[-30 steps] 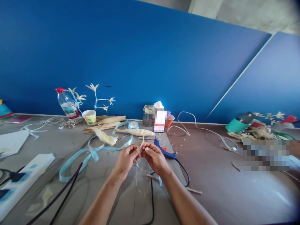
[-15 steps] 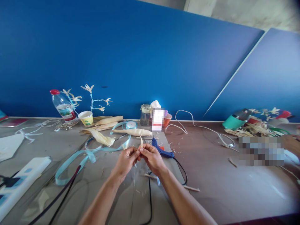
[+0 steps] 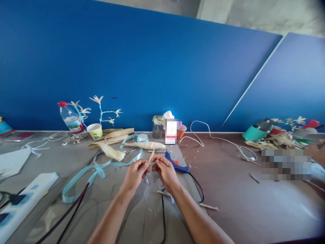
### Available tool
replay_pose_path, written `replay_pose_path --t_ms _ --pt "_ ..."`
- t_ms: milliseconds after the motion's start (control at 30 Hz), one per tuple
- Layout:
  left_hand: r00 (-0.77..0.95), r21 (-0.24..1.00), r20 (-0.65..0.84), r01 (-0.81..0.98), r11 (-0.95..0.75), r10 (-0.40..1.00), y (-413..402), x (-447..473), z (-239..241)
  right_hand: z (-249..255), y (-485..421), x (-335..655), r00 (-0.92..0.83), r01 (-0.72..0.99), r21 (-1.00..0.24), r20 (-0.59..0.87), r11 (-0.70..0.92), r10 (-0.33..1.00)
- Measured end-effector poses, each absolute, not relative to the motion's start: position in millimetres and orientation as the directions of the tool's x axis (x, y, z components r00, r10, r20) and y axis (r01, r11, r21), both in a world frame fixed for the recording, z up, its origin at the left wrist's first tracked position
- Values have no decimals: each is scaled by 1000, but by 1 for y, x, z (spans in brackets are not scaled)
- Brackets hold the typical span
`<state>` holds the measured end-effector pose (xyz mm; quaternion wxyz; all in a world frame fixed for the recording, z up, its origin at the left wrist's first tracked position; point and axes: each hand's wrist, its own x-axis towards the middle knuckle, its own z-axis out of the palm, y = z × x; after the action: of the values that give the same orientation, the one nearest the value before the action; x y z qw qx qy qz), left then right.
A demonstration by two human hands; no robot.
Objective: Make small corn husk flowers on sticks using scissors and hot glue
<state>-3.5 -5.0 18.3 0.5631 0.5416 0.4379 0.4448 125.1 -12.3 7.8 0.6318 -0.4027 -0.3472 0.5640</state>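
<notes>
A small pale strip of dried corn husk (image 3: 151,155) stands up from the fingertips of my left hand (image 3: 137,173), pinched between thumb and finger. Just to its right, my right hand (image 3: 165,172) has its fingers bent and slightly apart, close to the strip, with nothing visible in them. Beyond the right hand lies a blue glue gun (image 3: 180,167) on its side. Behind the hands are a long wrapped husk piece (image 3: 149,145) and a loose husk leaf (image 3: 111,151).
Light blue ribbon (image 3: 72,184) loops across the left side near a ribbon spool (image 3: 143,138). A paper cup (image 3: 94,131), husk flower stems (image 3: 101,113) and a tilted bottle (image 3: 72,122) stand behind. A power strip (image 3: 33,200) sits front left. Another person's hand (image 3: 317,150) is far right.
My right fingers have come away from the husk strip and moved a little to the right. The left hand still holds the strip, which now leans slightly right.
</notes>
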Motion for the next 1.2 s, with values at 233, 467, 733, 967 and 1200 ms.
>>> replay_pose_path --t_ms 233,467,733,967,1200 --pt "203 989 -20 -141 50 979 -1 -5 10 7 -11 131 177 -441 -897 -43 40 983" --pt "195 991 5 -129 21 981 -2 -6 13 11 -11 132 204 -446 -889 15 106 979" --pt "178 1000 8 -29 -3 984 -2 -6 16 6 -9 129 226 -395 -914 4 95 974" --pt "156 999 18 35 -24 988 -1 -6 18 3 -10 129 208 -268 -962 -11 46 978" --pt "130 995 60 76 -70 990 3 -12 14 3 -8 128 122 -229 -973 2 30 992"
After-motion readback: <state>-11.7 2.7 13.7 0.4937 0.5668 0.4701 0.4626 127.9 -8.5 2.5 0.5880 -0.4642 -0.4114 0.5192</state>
